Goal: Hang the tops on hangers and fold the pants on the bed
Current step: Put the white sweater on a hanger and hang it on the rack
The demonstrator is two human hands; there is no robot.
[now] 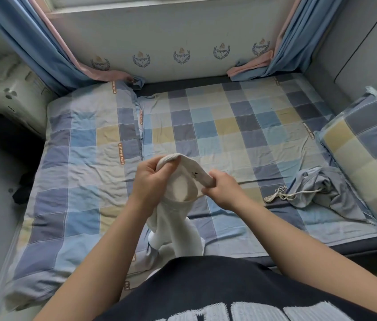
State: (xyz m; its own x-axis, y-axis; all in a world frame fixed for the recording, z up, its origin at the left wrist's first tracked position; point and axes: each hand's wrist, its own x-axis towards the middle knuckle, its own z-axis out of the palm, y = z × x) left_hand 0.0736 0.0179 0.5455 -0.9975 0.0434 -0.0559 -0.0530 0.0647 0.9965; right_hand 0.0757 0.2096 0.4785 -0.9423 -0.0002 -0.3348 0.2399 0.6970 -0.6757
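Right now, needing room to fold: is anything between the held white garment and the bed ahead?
Nothing visible beyond the white ribbed garment: the checked sheet ahead is bare; a grey-blue drawstring garment lies to the right.

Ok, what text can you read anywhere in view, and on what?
"Voyager": wall crests.
"THING": orange tags on the checked bedding; first word blurred.
White letters on the black shirt: cut off, unreadable.
Dark mark on the white pants: too small.

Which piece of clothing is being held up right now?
The white garment, gripped at its ribbed band by the left hand and right hand. The grey-blue garment with the white drawstring lies crumpled on the bed, untouched.
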